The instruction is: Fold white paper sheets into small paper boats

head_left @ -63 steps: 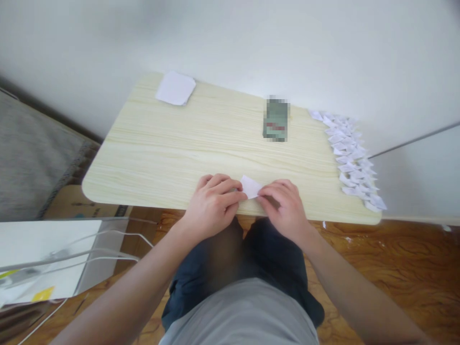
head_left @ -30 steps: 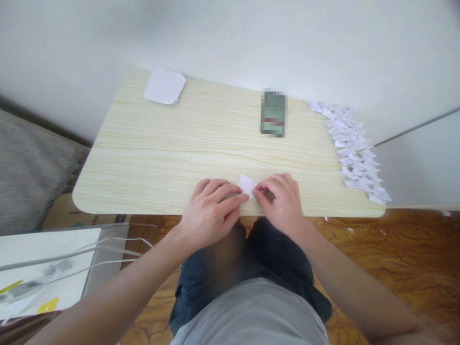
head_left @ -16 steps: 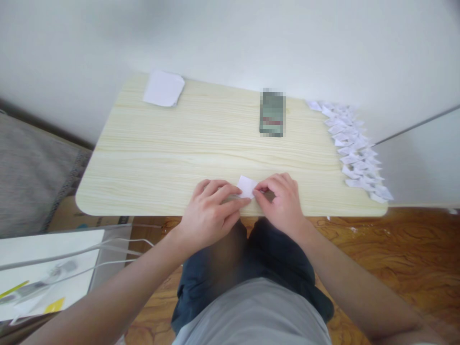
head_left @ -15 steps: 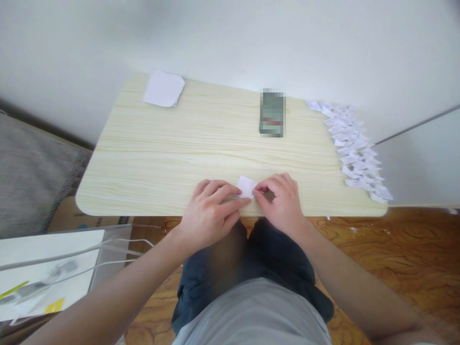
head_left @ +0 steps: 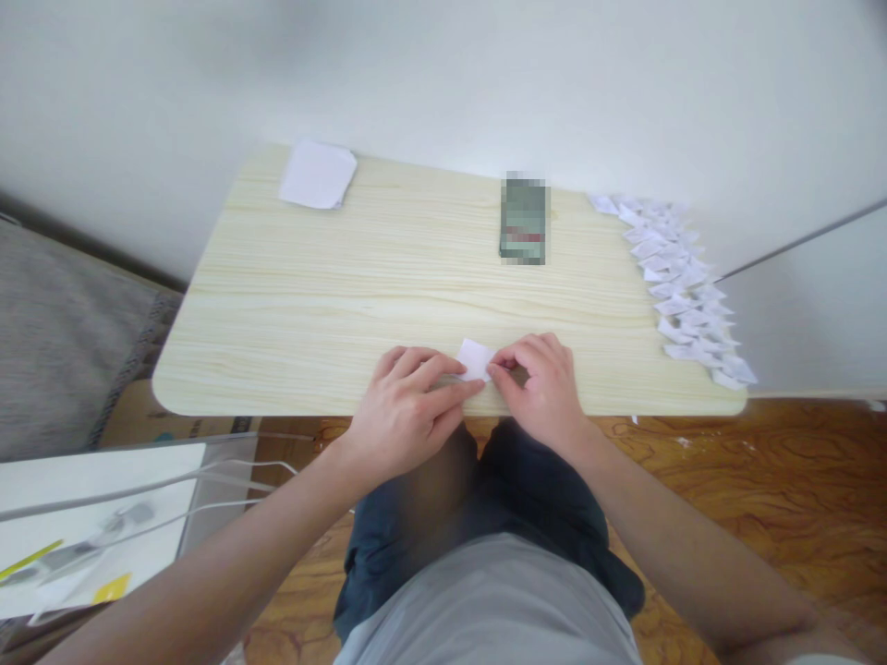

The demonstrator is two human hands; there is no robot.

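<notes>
A small white piece of folded paper (head_left: 474, 356) lies near the front edge of the wooden tabletop (head_left: 388, 277). My left hand (head_left: 408, 402) holds it from the left, index fingertip on its left side and thumb along its lower edge. At the paper's right corner, my right hand (head_left: 544, 383) pinches with thumb and index finger, the other fingers curled. Fingers hide parts of the paper's left and right edges.
A stack of white paper sheets (head_left: 319, 174) lies at the back left. Toward the back stands out a phone (head_left: 524, 220), its screen blurred. Several folded paper pieces (head_left: 683, 286) line the right side. White cables (head_left: 228, 471) cross a white surface at lower left.
Both hands keep the same grip on the paper, with no clear movement. The view has shifted very slightly.
</notes>
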